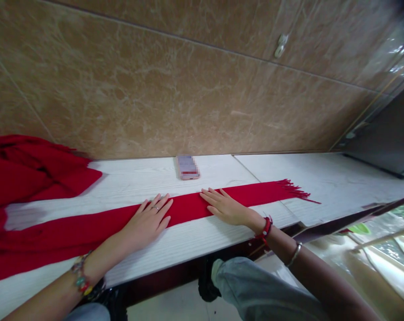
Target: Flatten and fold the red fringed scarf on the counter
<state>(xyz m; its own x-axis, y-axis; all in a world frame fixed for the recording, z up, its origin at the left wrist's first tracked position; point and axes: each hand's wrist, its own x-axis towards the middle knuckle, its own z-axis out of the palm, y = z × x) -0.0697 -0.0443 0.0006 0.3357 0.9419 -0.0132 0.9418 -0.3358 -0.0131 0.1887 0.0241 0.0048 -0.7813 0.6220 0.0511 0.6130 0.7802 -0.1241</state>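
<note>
A long red scarf (186,207) lies folded into a narrow strip along the white table, its fringe at the right end. My left hand (149,221) rests flat on the strip left of its middle, fingers spread. Farther right, my right hand (226,207) also lies flat on the cloth with its fingers stretched out toward the left. A short stretch of red cloth shows between the two hands. At the left the strip runs into looser, rumpled red cloth. Neither hand grips anything.
A bunched pile of red cloth (38,171) with fringe sits at the far left. Near the wall a phone (187,167) lies on the white table (218,171). The brown marbled wall (188,102) borders the back edge; a dark grey box-like object (382,133) stands at the right.
</note>
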